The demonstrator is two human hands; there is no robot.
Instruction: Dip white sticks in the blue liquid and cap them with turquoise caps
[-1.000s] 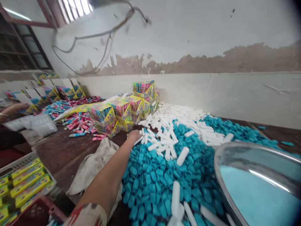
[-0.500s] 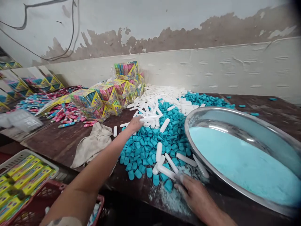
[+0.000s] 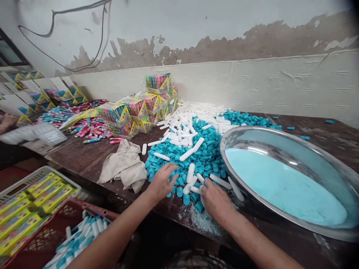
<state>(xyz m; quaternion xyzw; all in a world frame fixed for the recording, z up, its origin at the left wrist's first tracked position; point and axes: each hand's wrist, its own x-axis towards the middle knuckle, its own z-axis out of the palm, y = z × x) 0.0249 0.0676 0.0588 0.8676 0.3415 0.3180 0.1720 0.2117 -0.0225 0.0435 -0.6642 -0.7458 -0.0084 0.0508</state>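
Observation:
My left hand point(image 3: 164, 182) hovers low over the front of a heap of blue plastic caps point(image 3: 209, 158), its fingers spread and nothing in them. At the heap's front edge, my right hand point(image 3: 217, 200) is closed at the end of a white plastic tube point(image 3: 195, 190); its fingers hide part of the grip. Several white tubes lie around it, one of them a tube point(image 3: 190, 172) leaning on the caps. More white tubes point(image 3: 196, 110) are piled behind. Just right of my right hand stands a wide steel basin point(image 3: 228, 164) holding pale blue powder point(image 3: 280, 186).
A crumpled cloth point(image 3: 123, 166) lies left of the caps. Packed display boxes point(image 3: 134, 108) are stacked behind it. Below the table edge, a red crate point(image 3: 56, 224) holds blue-and-white tubes, beside a white basket point(image 3: 25, 179) of yellow boxes. Another person's hand point(image 3: 8, 122) is at far left.
My left hand has come back from the white tubes toward me, its fingers now apart. My right hand has shifted slightly up and left. The view has tilted, showing more of the red crate.

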